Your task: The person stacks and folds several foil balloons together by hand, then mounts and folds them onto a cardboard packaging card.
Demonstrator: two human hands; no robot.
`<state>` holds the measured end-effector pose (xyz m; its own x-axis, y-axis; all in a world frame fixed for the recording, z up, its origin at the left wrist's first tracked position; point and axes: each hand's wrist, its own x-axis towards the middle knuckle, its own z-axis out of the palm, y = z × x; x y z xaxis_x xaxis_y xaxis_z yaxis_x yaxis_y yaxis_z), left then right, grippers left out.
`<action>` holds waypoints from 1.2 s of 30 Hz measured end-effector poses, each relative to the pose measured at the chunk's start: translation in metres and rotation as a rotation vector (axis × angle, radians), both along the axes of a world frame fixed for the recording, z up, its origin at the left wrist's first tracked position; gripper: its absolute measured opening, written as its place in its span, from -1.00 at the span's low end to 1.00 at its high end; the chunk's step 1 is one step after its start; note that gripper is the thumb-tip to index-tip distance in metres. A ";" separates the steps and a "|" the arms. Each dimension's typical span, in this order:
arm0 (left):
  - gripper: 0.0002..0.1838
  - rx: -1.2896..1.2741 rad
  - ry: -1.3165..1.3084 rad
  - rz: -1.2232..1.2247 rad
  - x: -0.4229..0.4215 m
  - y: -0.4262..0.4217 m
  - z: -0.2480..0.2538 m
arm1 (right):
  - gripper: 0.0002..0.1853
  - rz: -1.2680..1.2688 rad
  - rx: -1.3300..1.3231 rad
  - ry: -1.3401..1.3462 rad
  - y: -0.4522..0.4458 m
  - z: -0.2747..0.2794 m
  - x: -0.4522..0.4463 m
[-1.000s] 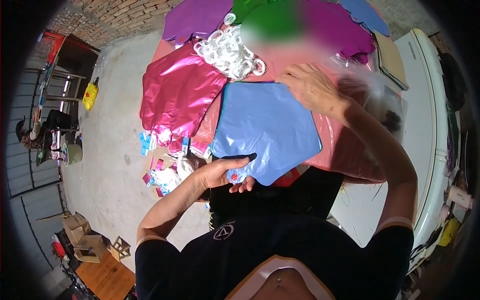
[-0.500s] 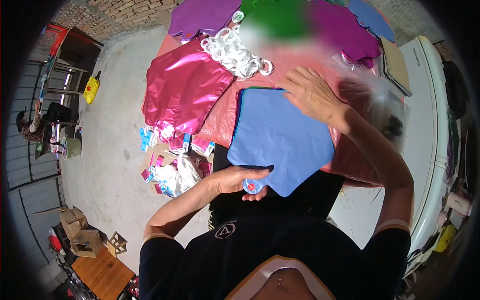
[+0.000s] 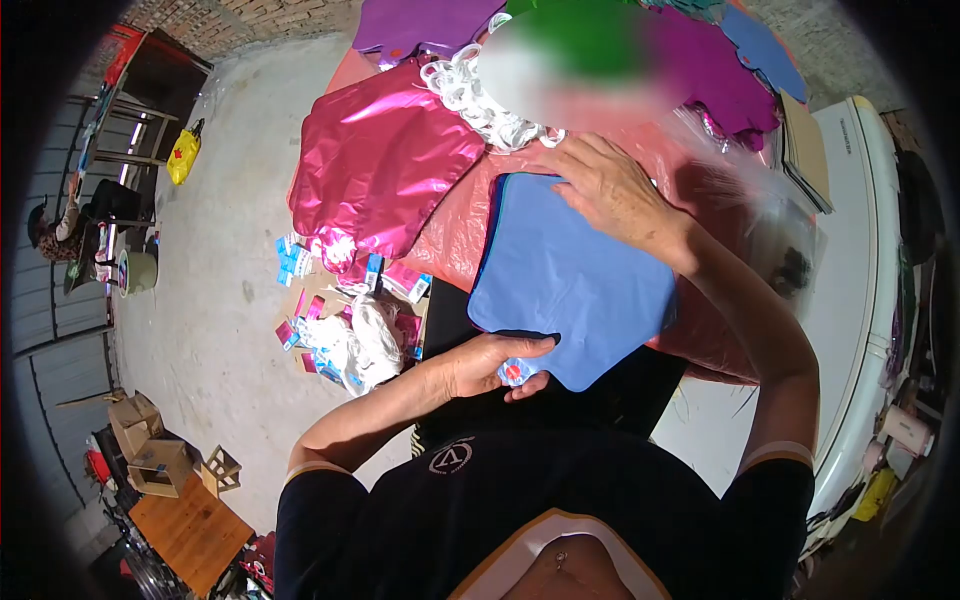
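Observation:
A stack of flat foil balloons point(image 3: 575, 270), blue on top with darker edges of other colours showing along its left side, lies over my lap and the near table edge. My left hand point(image 3: 505, 365) grips it at the lower edge, thumb on top and fingers beneath. Beside that thumb a short clear tab with a red dot point(image 3: 515, 372) sticks out. Across the upper right corner rests my right hand point(image 3: 615, 195), its fingers stretched over the top edge. What lies under its palm is hidden.
A pink foil balloon pile point(image 3: 385, 165) and white ribbon loops point(image 3: 490, 115) lie on the pink plastic sheet point(image 3: 450, 235). Magenta balloons point(image 3: 725, 85) sit far right. A white appliance point(image 3: 855, 250) flanks me. Small packets and white bundles point(image 3: 350, 335) lie lower left. Another person point(image 3: 65, 235) sits far left.
The view has shifted slightly, so the table things sit a little further right. My left hand keeps its grip, and my right hand stays at the stack's upper corner.

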<state>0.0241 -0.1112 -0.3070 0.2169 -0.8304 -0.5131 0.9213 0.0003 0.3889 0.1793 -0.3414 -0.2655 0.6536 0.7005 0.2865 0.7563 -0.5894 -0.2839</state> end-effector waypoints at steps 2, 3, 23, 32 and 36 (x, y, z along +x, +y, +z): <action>-0.48 0.005 -0.004 0.011 -0.001 0.003 0.002 | -0.60 0.000 0.005 -0.009 0.007 0.000 -0.002; -0.48 0.008 -0.015 0.020 -0.002 0.003 0.003 | -0.59 -0.002 -0.005 0.002 0.011 0.002 -0.004; -0.52 0.151 0.000 0.057 -0.008 0.021 0.010 | -0.61 0.125 -0.049 0.121 0.039 0.009 0.012; -0.48 0.241 0.008 0.073 0.004 0.015 0.019 | -0.57 0.102 -0.020 0.079 0.038 0.003 0.012; -0.43 0.265 -0.009 0.088 0.001 0.019 0.020 | -0.57 0.093 -0.038 0.091 0.039 0.002 0.014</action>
